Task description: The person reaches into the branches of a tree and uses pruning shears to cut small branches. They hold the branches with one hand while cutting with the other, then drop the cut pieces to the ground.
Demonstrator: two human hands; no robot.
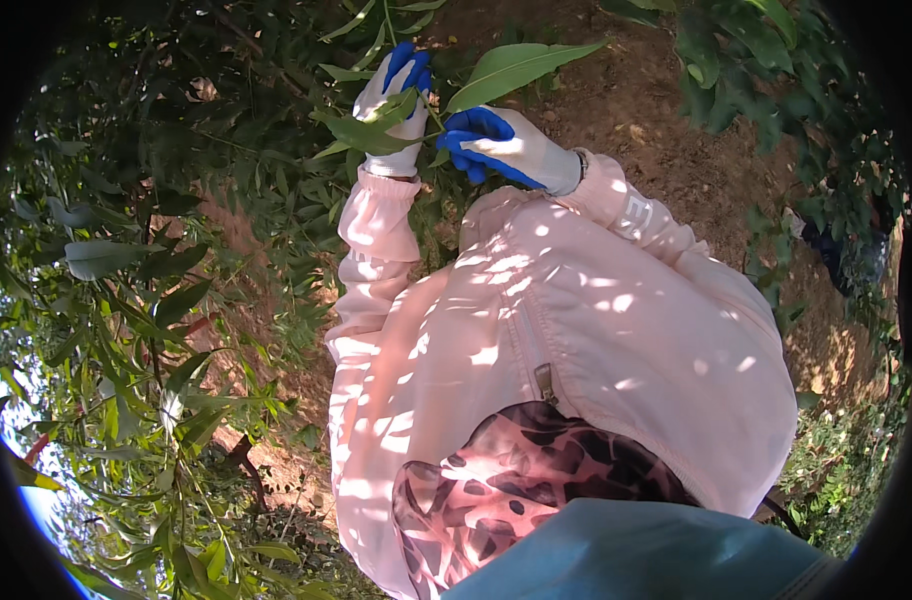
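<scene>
My left hand [397,101], in a white work glove with blue-coated fingers, is curled around the thin green stem of a leafy shoot [435,111]. Leaves of the shoot stick out above the fingers and cover part of the palm and wrist. Close by on the right, my right hand [512,146] wears a matching glove. Its bent fingertips meet the same stem and appear to pinch it; the exact contact is hidden by the fingers. One broad, sunlit leaf [520,71] spreads above the right hand.
Dense leafy branches [148,292] fill the left side. More foliage [771,75] hangs at the upper right, over brown bare soil [651,127]. A dark blue item [838,255], partly hidden by leaves, lies at the far right. A pale pink jacket [576,300] covers my body.
</scene>
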